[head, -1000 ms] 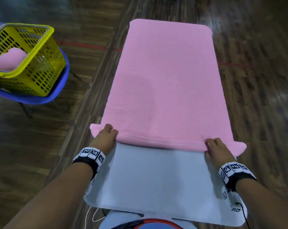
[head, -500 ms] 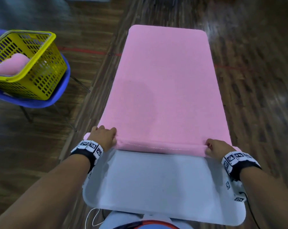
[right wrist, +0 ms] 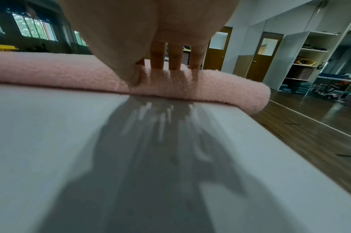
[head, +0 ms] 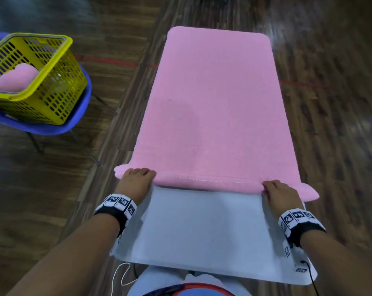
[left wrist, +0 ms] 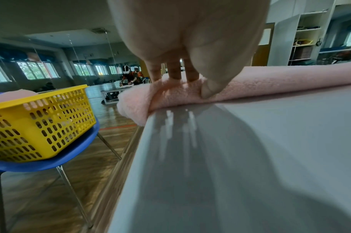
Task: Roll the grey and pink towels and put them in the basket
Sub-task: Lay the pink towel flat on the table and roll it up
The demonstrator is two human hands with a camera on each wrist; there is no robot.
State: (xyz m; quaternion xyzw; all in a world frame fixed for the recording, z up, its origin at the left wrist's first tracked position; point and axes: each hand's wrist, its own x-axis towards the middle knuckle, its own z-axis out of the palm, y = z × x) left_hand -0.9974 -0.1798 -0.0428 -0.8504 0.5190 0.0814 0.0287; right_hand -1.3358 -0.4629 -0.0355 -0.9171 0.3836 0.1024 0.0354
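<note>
The bench [head: 202,231] runs toward twelve o'clock, and the pink towel [head: 215,107] covers its far stretch, near edge rolled. At ten o'clock the basket [head: 59,86] sits on a blue chair [head: 82,107], pink cloth [head: 12,79] inside. My left hand [head: 136,182] and right hand [head: 281,194] each pinch the roll, fingers on top, thumbs tucked against its near side.

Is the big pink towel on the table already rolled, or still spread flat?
Mostly spread. Only the near edge of the pink towel is rolled, under the left hand and right hand.
</note>
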